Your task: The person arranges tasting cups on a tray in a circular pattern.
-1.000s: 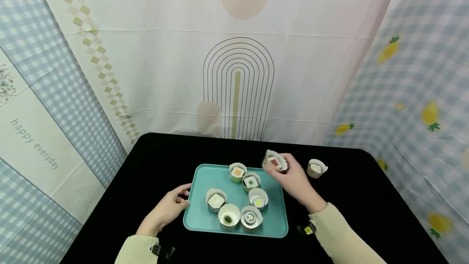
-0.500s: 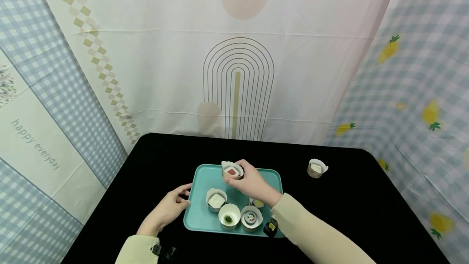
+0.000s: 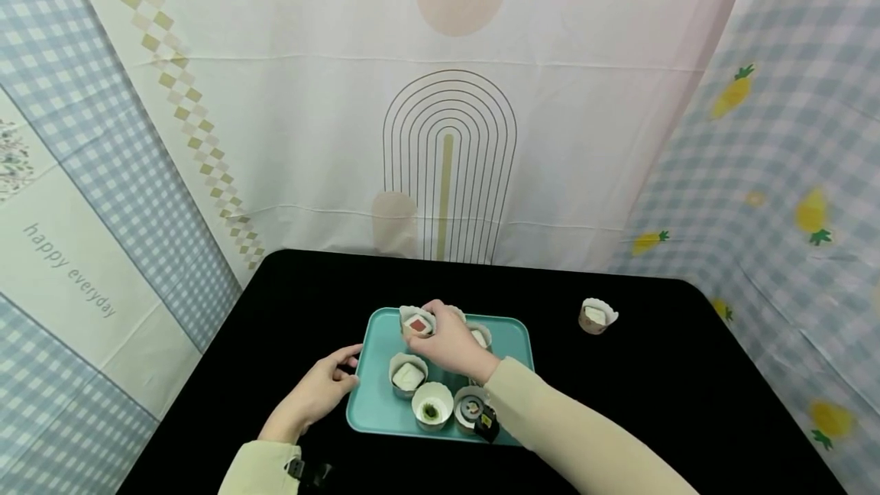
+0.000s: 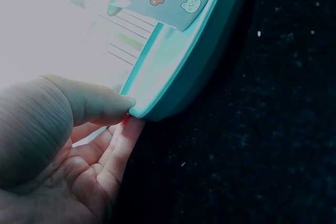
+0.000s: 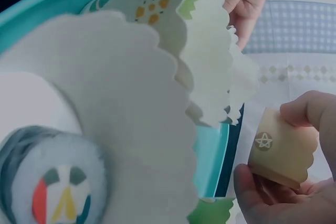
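Observation:
My right hand (image 3: 454,341) holds a scalloped paper cup (image 5: 283,148) at the back left of the teal tray (image 3: 371,411). Inside that cup sits a white piece with a red square top (image 3: 417,325). Thumb and fingers grip the cup from its sides in the right wrist view. With thumb above and fingers below, my left hand (image 4: 89,145) pinches the tray's left edge. Other paper cups stand on the tray: one with a white piece (image 3: 409,377), one with a dark green filling (image 3: 431,408), one with a sushi roll (image 5: 63,182). My right hand and forearm partly hide several cups behind them.
A lone paper cup (image 3: 596,316) with a white piece stands on the black tabletop (image 3: 619,388), right of the tray. Patterned curtains (image 3: 309,136) hang behind and beside the table.
My right hand has carried the cup with the red-topped piece leftward, from the tray's back right corner to its back left. My left hand has stayed on the tray's edge.

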`<act>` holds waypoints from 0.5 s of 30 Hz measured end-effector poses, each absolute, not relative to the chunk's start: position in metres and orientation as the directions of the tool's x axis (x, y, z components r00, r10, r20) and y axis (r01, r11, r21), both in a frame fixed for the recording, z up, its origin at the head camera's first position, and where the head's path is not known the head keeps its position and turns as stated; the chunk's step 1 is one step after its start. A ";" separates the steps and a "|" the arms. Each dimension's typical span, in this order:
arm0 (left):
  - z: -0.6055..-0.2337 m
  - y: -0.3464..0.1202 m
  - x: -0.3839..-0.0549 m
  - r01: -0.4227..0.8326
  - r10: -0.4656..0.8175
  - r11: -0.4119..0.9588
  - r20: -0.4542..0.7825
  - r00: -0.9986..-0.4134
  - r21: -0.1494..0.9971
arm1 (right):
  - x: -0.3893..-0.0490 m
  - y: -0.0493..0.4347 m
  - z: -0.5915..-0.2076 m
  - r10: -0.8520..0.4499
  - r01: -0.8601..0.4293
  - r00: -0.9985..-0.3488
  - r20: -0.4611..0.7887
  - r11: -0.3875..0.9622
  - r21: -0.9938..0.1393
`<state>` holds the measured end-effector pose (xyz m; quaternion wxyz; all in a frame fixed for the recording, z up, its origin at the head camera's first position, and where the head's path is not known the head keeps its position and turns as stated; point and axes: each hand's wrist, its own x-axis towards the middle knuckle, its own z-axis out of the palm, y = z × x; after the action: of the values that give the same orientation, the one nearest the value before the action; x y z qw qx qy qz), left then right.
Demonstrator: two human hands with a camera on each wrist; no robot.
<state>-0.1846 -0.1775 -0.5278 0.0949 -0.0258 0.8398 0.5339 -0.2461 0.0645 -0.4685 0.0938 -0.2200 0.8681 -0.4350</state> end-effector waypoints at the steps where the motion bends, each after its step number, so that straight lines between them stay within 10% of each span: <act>1: -0.528 -0.178 -0.185 -0.138 0.058 0.433 -0.181 -0.982 0.891 | -0.246 0.063 -0.469 -0.471 -0.302 -0.882 0.025 0.524 -0.796; 15: -0.531 -0.178 -0.187 -0.127 0.052 0.427 -0.165 -0.985 0.895 | -0.246 0.058 -0.472 -0.510 -0.303 -0.860 -0.022 0.546 -0.781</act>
<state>-0.1866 -0.1778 -0.5309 0.0840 -0.0223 0.8405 0.5348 -0.2458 0.0575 -0.4717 0.1244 -0.2335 0.8703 -0.4155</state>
